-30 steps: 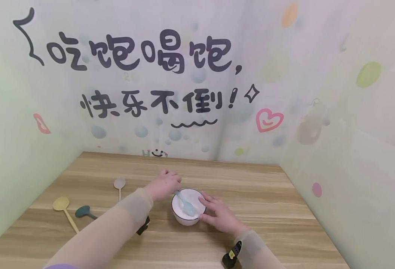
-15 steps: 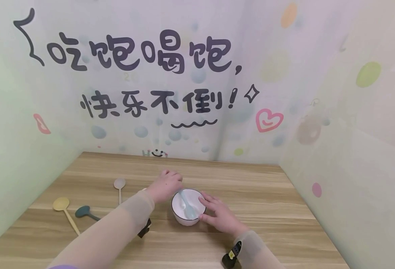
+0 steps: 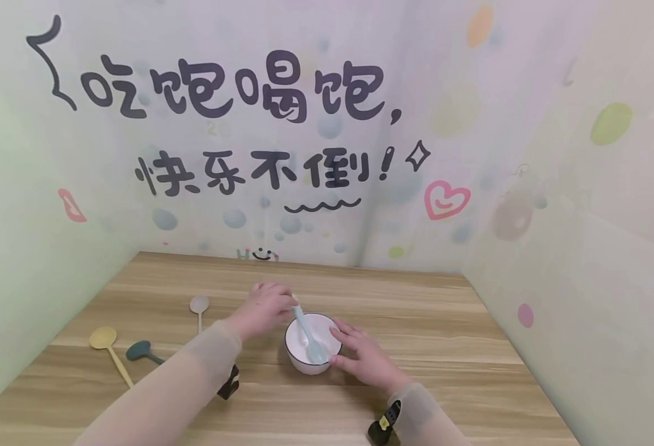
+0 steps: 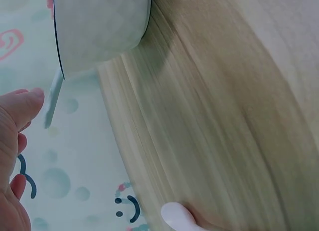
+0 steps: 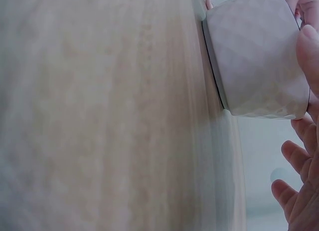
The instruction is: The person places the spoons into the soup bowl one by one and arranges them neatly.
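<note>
A white bowl (image 3: 300, 361) with a dark rim stands upright on the wooden table. Inside it lies a pale blue spoon (image 3: 311, 342), its scoop down and its handle leaning past the far left of the rim. My left hand (image 3: 264, 308) is by the handle end; in the left wrist view a small gap separates the thumb (image 4: 31, 102) from the handle (image 4: 52, 104). At the bowl's right side my right hand (image 3: 367, 357) holds the rim between thumb and fingers. The right wrist view shows the bowl's faceted outside (image 5: 256, 56), with the other fingers spread beside it.
To the left on the table (image 3: 416, 322) lie a yellow spoon (image 3: 103, 338), a dark teal spoon (image 3: 139, 350) and a pale pink spoon (image 3: 199, 304). My left forearm (image 3: 176, 378) passes over part of them. A printed wall (image 3: 305, 241) borders the back.
My left hand has let go of the blue spoon and drawn a little to the left. The spoon's scoop has settled in the bowl. My right hand has stayed at the rim.
</note>
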Tool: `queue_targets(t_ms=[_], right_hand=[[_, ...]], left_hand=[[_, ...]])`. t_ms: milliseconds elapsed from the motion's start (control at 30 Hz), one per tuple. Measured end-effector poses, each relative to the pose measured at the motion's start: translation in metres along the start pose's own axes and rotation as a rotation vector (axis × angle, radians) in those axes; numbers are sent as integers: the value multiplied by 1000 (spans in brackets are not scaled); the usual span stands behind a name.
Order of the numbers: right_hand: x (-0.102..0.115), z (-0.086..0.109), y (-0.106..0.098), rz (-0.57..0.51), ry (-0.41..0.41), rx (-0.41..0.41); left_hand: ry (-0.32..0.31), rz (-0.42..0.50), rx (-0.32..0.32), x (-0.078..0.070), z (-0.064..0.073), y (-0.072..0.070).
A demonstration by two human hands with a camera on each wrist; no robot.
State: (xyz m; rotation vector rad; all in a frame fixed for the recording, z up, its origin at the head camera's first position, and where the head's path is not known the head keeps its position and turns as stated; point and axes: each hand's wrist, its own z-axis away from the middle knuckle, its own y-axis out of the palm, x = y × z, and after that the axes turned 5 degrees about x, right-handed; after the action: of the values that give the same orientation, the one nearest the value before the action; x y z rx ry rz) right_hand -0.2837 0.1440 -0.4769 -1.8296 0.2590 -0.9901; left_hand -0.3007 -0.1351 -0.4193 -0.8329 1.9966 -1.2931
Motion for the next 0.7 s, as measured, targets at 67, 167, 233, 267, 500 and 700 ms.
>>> queue_targets(t_ms=[67,167,233,267,500,700], right_hand=[[0,0,0,-3,1,0],[-1,1,0,-4,6,1],[-2,1,0,0,8,3],[-2,1,0,1,9,4],[-3,0,1,5,4,7],[-1,0,0,10,-4,8]], left_hand=[[-12,17,-8,2,3,-1],[-21,25,-19,6,9,-2],[-33,36,-25,9,12,-3],[-43,40,-25,10,14,-3],[-110,73,-47,19,27,-5],[-175,126,-98,26,41,-4]])
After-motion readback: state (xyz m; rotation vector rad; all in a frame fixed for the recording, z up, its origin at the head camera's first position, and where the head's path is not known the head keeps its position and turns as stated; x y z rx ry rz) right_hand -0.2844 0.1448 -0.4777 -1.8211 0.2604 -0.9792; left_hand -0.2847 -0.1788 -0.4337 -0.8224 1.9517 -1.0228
